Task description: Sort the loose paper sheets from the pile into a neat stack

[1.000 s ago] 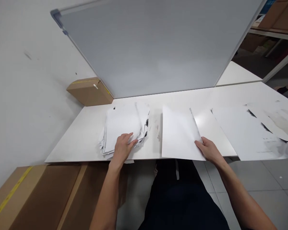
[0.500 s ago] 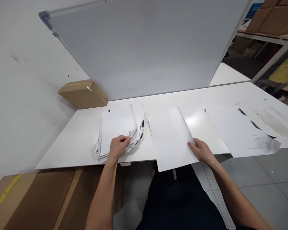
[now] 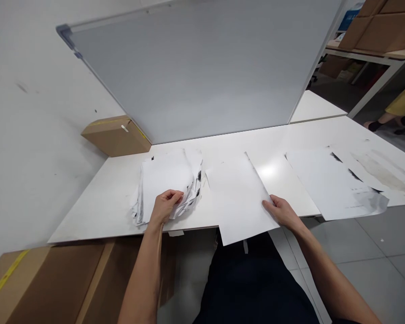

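My left hand rests over the front right corner of an untidy paper stack, pinching the edge of its top sheet between thumb and fingers. Crumpled edges with black smudges stick out along the stack's right side. My right hand grips the right edge of a white sheet of paper, thumb on top. That sheet overhangs the table's front edge. Farther right lies another white sheet with black marks along its right edge and a curled front corner.
A whiteboard stands at the back of the white table. A cardboard box sits at the back left, against the wall. Larger cardboard boxes stand below on the left. At the far right, part of a person shows.
The crumpled corner beside my left fingers now lies flatter, and the top sheet's edge shows in my pinch. My right hand keeps its hold on the sheet. The view has shifted slightly.
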A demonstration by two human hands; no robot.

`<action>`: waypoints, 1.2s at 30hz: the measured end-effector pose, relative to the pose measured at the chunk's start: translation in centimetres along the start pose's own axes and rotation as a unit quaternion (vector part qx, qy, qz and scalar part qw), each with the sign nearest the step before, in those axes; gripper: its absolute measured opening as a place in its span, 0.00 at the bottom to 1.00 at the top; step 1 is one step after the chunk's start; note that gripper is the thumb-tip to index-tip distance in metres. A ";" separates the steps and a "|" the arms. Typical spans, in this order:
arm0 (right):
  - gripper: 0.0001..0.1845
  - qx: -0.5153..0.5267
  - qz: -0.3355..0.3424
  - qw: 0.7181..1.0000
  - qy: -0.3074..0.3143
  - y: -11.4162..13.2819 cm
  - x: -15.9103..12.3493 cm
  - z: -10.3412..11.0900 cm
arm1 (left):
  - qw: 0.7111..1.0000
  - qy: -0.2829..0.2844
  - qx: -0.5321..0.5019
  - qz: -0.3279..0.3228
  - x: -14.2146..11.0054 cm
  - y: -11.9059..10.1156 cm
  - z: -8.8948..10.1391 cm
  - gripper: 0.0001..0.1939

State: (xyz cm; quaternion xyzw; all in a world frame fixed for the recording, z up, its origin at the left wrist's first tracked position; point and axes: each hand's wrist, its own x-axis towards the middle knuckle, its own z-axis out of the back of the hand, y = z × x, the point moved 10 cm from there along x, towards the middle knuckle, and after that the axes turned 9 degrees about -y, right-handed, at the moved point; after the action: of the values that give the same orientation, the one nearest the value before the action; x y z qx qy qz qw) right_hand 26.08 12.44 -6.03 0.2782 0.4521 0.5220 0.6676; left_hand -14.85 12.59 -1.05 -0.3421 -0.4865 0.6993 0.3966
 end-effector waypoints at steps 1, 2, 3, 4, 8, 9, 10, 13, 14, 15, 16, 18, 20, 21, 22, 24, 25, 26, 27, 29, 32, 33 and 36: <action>0.15 0.002 -0.002 1.000 0.001 0.0 0.0 0.0 | 1.000 -0.001 0.010 -0.014 -0.1 -0.4 0.0 0.16; 0.15 0.003 -0.004 1.000 0.003 -0.1 0.0 0.0 | 0.999 0.001 0.024 -0.029 -0.3 -0.8 -0.1 0.16; 0.15 0.004 -0.004 1.000 0.005 -0.1 0.0 0.0 | 0.998 0.006 0.039 -0.042 -0.4 -1.1 -0.4 0.17; 0.15 0.002 -0.004 1.000 0.005 -0.1 0.0 0.0 | 0.997 0.010 0.053 -0.051 -0.5 -1.4 -0.6 0.18; 0.15 0.002 0.001 1.000 0.003 0.0 0.0 0.0 | 0.994 -0.006 0.102 -0.042 -0.2 -1.2 -0.8 0.20; 0.15 0.002 0.003 1.000 0.002 0.0 0.1 0.0 | 0.994 -0.011 0.106 -0.034 0.0 -0.9 -0.7 0.21; 0.14 0.002 0.005 1.000 0.002 0.1 0.1 0.0 | 0.994 -0.013 0.106 -0.028 0.2 -0.7 -0.8 0.20; 0.14 0.002 0.008 1.000 -0.003 0.1 0.2 0.1 | 0.994 0.004 0.101 -0.031 0.5 -0.4 -1.0 0.17; 0.14 0.005 0.008 1.000 -0.005 0.1 0.2 0.1 | 0.994 0.008 0.102 -0.036 0.5 -0.7 -1.0 0.15; 0.15 0.010 0.006 1.000 -0.005 0.0 0.2 0.1 | 0.994 0.000 0.101 -0.043 0.3 -1.1 -0.7 0.15; 0.15 0.020 0.003 1.000 -0.003 -0.1 0.3 0.1 | 0.993 -0.021 0.099 -0.052 0.0 -1.9 -0.1 0.14; 0.16 0.045 -0.006 0.999 0.006 -0.2 0.3 0.0 | 0.986 -0.094 0.096 -0.095 -1.1 -4.7 1.5 0.13; 0.17 0.070 -0.011 0.997 0.013 -0.2 0.3 0.0 | 0.965 -0.156 0.108 -0.179 -3.4 -8.9 2.1 0.12; 0.18 0.081 -0.011 0.997 0.013 -0.2 0.3 0.0 | 0.952 -0.160 0.119 -0.234 -4.8 -11.3 1.5 0.11; 0.18 0.089 -0.011 0.996 0.012 -0.1 0.3 0.1 | 0.940 -0.142 0.130 -0.282 -6.3 -13.2 0.1 0.10; 0.18 0.107 -0.011 0.994 0.014 -0.1 0.2 0.1 | 0.926 -0.065 0.145 -0.342 -8.9 -15.6 -4.0 0.09; 0.18 0.117 -0.012 0.993 0.015 -0.1 0.1 0.1 | 0.923 -0.017 0.147 -0.356 -10.2 -15.9 -6.6 0.09; 0.19 0.128 -0.015 0.992 0.017 -0.1 0.0 0.1 | 0.919 0.030 0.151 -0.363 -11.4 -15.8 -9.2 0.10; 0.19 0.142 -0.017 0.990 0.018 -0.2 -0.1 0.1 | 0.914 0.073 0.161 -0.365 -12.5 -15.3 -11.8 0.10; 0.20 0.175 -0.024 0.984 0.024 -0.4 -0.3 0.2 | 0.899 0.125 0.183 -0.378 -14.5 -13.8 -16.3 0.10; 0.20 0.221 -0.035 0.974 0.028 -0.8 -0.6 0.5 | 0.872 0.162 0.210 -0.411 -16.9 -11.3 -21.3 0.11; 0.20 0.231 -0.038 0.972 0.024 -1.0 -0.7 0.6 | 0.865 0.169 0.217 -0.420 -17.5 -10.6 -22.5 0.11; 0.21 0.243 -0.050 0.969 0.003 -1.9 -1.0 1.2 | 0.850 0.166 0.239 -0.440 -18.7 -9.1 -25.1 0.11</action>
State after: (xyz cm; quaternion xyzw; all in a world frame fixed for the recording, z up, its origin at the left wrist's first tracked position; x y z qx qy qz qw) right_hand 27.91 11.06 -6.77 0.4079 0.5809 0.3631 0.6036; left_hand 17.24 8.21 1.97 -0.0979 -0.3307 0.4796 0.8068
